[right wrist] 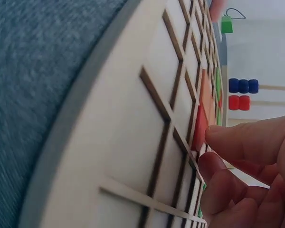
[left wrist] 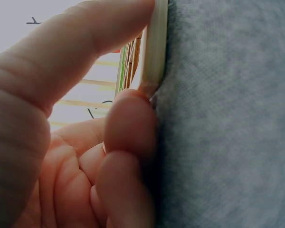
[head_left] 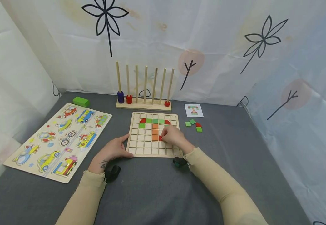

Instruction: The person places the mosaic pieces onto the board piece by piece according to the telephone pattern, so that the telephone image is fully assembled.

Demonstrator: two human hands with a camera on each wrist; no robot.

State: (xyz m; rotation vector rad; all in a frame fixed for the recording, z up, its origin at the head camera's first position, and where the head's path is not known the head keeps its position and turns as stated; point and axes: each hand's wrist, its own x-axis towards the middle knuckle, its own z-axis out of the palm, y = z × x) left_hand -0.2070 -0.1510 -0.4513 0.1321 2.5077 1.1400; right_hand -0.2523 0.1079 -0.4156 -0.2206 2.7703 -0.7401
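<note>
A wooden grid board (head_left: pixel 140 150) lies on the table, with green, orange and red tiles set in its cells. At its left edge and front left corner, my left hand (head_left: pixel 112 153) rests with thumb and index finger spread against the wood; the left wrist view shows the board's edge (left wrist: pixel 154 47) touching them. My right hand (head_left: pixel 174 137) pinches a small red tile (right wrist: pixel 198 127) at a cell beside the orange column (head_left: pixel 155 132). The fingers partly hide that tile. Loose green tiles (head_left: pixel 188 124) and a red quarter-round tile (head_left: pixel 198 124) lie right of the board.
Behind the board stands a peg rack (head_left: pixel 143 105) with blue and red beads. A pattern card (head_left: pixel 194 110) lies at the back right. On the left are a vehicle puzzle board (head_left: pixel 78 150) and a green block (head_left: pixel 81 101). White curtains (head_left: pixel 216 40) surround the table.
</note>
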